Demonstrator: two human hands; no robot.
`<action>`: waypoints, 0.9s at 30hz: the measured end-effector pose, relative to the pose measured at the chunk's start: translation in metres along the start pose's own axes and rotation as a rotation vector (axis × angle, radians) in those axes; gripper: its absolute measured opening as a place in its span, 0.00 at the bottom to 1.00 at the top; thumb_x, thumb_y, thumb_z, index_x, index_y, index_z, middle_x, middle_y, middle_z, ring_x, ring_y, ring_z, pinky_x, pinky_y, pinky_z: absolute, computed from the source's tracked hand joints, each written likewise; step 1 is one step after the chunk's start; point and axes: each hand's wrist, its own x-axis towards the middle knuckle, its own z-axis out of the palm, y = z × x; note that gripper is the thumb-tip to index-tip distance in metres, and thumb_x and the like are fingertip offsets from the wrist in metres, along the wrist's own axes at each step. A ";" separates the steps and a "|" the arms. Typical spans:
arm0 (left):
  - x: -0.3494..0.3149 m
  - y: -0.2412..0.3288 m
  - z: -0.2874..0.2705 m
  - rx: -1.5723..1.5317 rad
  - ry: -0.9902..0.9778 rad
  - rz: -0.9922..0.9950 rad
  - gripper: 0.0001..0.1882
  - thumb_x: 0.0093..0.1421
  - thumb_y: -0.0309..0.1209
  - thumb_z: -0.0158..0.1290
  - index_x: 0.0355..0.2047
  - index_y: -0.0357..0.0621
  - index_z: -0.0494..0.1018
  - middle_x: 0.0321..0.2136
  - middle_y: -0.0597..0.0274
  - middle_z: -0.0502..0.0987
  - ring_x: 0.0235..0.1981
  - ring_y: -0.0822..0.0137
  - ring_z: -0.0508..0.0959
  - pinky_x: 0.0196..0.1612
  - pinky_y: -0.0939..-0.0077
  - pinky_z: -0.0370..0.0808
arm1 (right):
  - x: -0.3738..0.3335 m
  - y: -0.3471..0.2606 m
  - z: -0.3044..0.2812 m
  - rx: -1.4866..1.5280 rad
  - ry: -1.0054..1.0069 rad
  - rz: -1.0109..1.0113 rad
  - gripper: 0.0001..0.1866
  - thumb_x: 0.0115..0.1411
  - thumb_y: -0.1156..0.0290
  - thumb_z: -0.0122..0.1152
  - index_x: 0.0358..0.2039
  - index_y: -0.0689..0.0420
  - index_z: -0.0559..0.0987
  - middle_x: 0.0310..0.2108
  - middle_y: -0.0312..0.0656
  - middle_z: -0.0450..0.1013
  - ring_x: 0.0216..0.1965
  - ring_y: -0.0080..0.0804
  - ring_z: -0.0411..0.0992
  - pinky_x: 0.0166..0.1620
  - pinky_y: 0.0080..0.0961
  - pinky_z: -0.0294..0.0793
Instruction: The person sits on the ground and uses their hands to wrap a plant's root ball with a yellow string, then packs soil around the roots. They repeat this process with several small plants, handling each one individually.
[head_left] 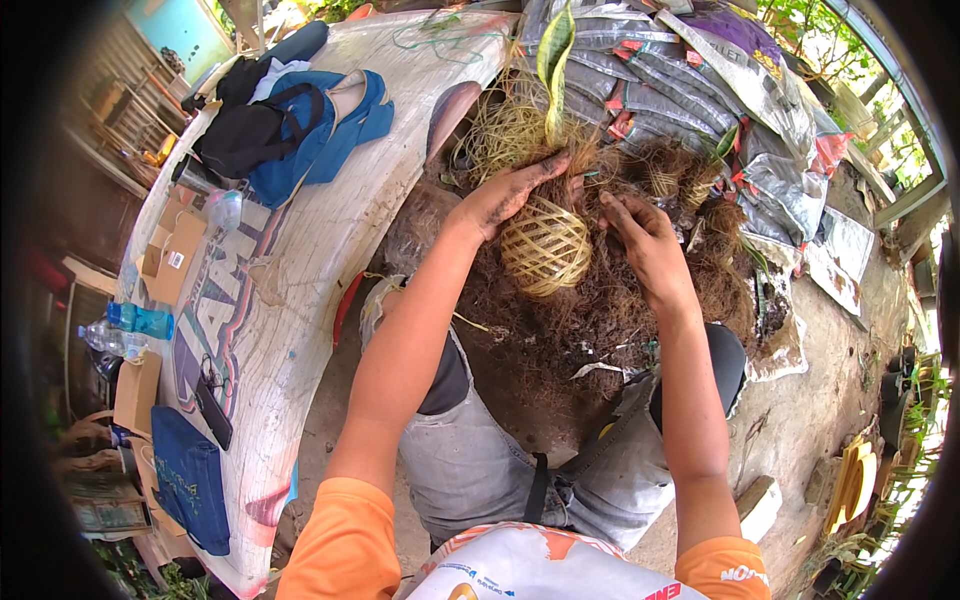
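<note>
A round plant ball [545, 250], wrapped in criss-crossed straw-coloured strips, sits above a heap of brown fibre in front of me. My left hand [515, 195], soiled at the fingers, is closed round the fibrous top of the ball from the left. A variegated snake plant leaf [555, 70] stands up just beyond that hand. To the right of the ball, my right hand [645, 240] is bent with thumb and fingers pinched near the fibre. Whatever lies between its fingertips is too small to make out. Loose straw-coloured strips [500, 135] bunch behind my left hand.
Coconut-like fibre and dark soil [540, 350] spread between my knees. More wrapped plant balls [690, 185] lie at the right. Stacked grey plastic sacks [670, 90] stand behind. On the left, a long whitish table [340, 210] holds a blue bag [330, 140], bottles and boxes.
</note>
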 end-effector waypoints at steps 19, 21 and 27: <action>0.017 0.017 -0.050 -0.511 0.156 0.468 0.20 0.62 0.47 0.46 0.41 0.43 0.63 0.30 0.61 0.67 0.34 0.64 0.74 0.40 0.65 0.75 | -0.037 -0.006 0.053 -0.168 -0.186 -0.197 0.13 0.64 0.67 0.47 0.27 0.62 0.72 0.25 0.32 0.65 0.26 0.16 0.60 0.31 0.16 0.61; 0.017 0.016 -0.051 -0.561 0.164 0.480 0.19 0.63 0.46 0.43 0.42 0.42 0.63 0.30 0.61 0.67 0.34 0.63 0.74 0.41 0.63 0.75 | -0.036 -0.001 0.055 -0.129 -0.224 -0.163 0.13 0.64 0.67 0.48 0.27 0.62 0.72 0.25 0.32 0.65 0.27 0.16 0.61 0.31 0.16 0.61; 0.012 0.022 -0.048 -0.722 0.103 0.446 0.19 0.64 0.46 0.40 0.40 0.40 0.65 0.28 0.61 0.69 0.35 0.60 0.75 0.42 0.62 0.75 | -0.019 0.026 0.048 0.211 -0.396 0.092 0.11 0.64 0.64 0.50 0.30 0.57 0.74 0.27 0.29 0.68 0.25 0.14 0.59 0.27 0.15 0.59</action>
